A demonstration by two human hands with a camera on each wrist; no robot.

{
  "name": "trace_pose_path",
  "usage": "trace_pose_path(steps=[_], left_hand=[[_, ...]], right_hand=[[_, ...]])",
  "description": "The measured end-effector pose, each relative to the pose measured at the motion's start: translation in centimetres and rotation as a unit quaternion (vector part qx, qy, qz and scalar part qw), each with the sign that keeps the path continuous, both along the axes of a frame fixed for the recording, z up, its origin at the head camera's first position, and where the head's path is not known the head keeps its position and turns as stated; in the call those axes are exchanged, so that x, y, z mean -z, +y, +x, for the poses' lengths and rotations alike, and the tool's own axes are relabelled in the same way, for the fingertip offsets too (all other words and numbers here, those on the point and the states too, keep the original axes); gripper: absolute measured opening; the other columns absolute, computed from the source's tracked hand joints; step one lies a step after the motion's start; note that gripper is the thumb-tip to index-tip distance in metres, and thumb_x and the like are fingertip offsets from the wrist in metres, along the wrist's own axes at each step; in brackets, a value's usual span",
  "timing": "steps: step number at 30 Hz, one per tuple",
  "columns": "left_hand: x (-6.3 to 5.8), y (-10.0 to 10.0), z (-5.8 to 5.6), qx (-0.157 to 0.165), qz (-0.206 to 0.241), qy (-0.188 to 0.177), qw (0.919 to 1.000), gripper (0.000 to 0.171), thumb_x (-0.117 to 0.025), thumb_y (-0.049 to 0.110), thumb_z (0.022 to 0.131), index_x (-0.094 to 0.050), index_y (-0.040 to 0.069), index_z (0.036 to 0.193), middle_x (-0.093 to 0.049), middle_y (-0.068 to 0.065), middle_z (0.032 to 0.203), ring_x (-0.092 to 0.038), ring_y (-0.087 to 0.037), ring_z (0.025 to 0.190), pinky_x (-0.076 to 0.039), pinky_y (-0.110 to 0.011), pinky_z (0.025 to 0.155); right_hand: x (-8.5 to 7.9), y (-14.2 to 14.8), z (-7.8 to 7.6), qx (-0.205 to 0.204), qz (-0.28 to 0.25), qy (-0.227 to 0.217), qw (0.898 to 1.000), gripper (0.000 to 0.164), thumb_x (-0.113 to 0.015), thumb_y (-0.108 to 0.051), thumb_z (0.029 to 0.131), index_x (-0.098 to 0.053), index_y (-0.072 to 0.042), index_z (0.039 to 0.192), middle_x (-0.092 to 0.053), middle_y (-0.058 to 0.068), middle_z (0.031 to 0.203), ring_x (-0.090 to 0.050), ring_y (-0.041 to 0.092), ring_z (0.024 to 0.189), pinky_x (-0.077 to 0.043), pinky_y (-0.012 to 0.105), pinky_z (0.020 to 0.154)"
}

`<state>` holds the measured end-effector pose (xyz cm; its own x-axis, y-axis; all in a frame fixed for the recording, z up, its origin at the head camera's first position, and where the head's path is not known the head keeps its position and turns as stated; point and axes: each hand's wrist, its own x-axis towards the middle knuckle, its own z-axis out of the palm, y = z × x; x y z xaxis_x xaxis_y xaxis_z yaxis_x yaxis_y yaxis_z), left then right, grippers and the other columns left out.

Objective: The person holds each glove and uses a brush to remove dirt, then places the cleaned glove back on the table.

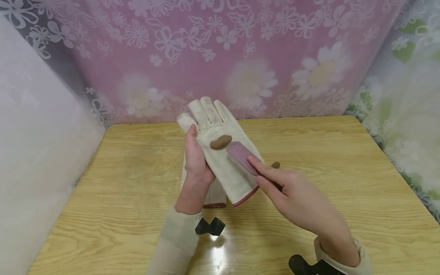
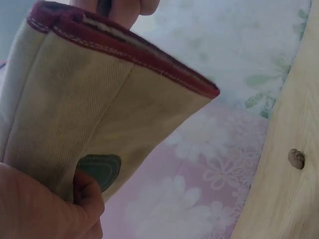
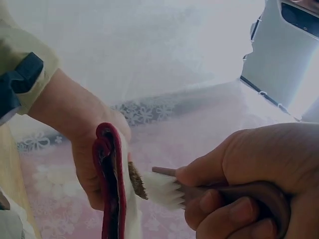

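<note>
My left hand point(image 1: 198, 158) holds up a cream work glove point(image 1: 237, 179), its thumb along the edge and its fingers curled behind. The glove's cuff has dark red trim, and a green patch point(image 2: 102, 172) shows on its back in the left wrist view. A brown, mud-like clump point(image 1: 221, 142) sticks to the glove's front below the fingers. My right hand point(image 1: 297, 194) grips a brush point(image 1: 242, 157) with a dotted mauve back and dark handle. Its white bristles point(image 3: 162, 191) face the glove beside the clump; whether they touch it, I cannot tell.
A second cream glove point(image 1: 215, 194) lies on the wooden table point(image 1: 137, 172), partly hidden under the raised one. Another brown lump point(image 2: 296, 158) sits on the table, partly behind the right hand in the head view. Flowered pink cloth point(image 1: 206, 68) hangs behind the table.
</note>
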<state>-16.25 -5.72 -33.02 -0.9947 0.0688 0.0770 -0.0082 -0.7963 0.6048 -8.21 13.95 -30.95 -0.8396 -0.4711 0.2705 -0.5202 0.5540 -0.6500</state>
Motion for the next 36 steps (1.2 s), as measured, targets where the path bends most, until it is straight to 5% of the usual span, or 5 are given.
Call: trace_pose_path(steps=[8,15,21,29,36], left_hand=[[1.2,2.5,0.7,-0.098,-0.056,0.043,0.9927,0.054,-0.022,0.041,0.106,-0.024,0.023,0.157,-0.037,0.0,0.154,-0.036,-0.016,0.141,-0.028,-0.037,0.117],[3.0,4.9,1.6,-0.239,-0.265,0.197,0.9131,0.055,-0.029,0.024,0.105,-0.017,0.01,0.157,-0.026,-0.002,0.159,-0.029,-0.017,0.145,-0.029,-0.039,0.117],[2.9,3.7,0.7,-0.284,-0.285,0.26,0.8781,0.058,-0.028,0.021,0.104,-0.012,0.004,0.157,-0.022,-0.008,0.162,-0.029,-0.021,0.144,-0.028,-0.04,0.117],[1.1,2.5,1.1,-0.212,-0.199,0.219,0.9312,0.054,-0.022,0.026,0.105,-0.02,0.01,0.157,-0.034,-0.005,0.156,-0.036,-0.019,0.14,-0.031,-0.036,0.116],[1.2,2.8,1.4,-0.102,-0.223,0.164,0.9556,0.055,-0.019,0.033,0.106,-0.037,0.002,0.147,-0.053,-0.012,0.135,-0.057,-0.018,0.114,-0.048,-0.029,0.099]], right_hand=[[2.1,-2.0,-1.1,0.084,-0.08,0.028,0.993,0.046,-0.052,-0.017,0.104,-0.045,-0.022,0.149,-0.067,0.015,0.123,-0.036,0.005,0.05,-0.044,0.024,0.052],[4.7,-4.5,-2.5,0.1,-0.17,-0.013,0.98,0.049,-0.044,-0.014,0.106,-0.032,-0.008,0.154,-0.063,0.019,0.092,-0.032,0.006,0.047,-0.039,0.026,0.047],[4.9,-5.4,-1.1,0.065,-0.164,-0.035,0.984,0.05,-0.041,-0.013,0.107,-0.028,-0.005,0.154,-0.062,0.011,0.085,-0.026,0.002,0.046,-0.035,0.024,0.041],[5.3,-6.4,-0.2,0.055,-0.139,0.091,0.985,0.056,-0.047,0.002,0.101,-0.028,0.002,0.153,-0.066,0.024,0.103,-0.054,0.007,0.064,-0.054,0.026,0.062],[7.2,-5.7,-3.8,0.135,-0.076,0.335,0.929,0.049,-0.049,-0.007,0.101,-0.039,0.007,0.148,-0.067,0.023,0.084,-0.055,0.025,0.061,-0.048,0.04,0.049]])
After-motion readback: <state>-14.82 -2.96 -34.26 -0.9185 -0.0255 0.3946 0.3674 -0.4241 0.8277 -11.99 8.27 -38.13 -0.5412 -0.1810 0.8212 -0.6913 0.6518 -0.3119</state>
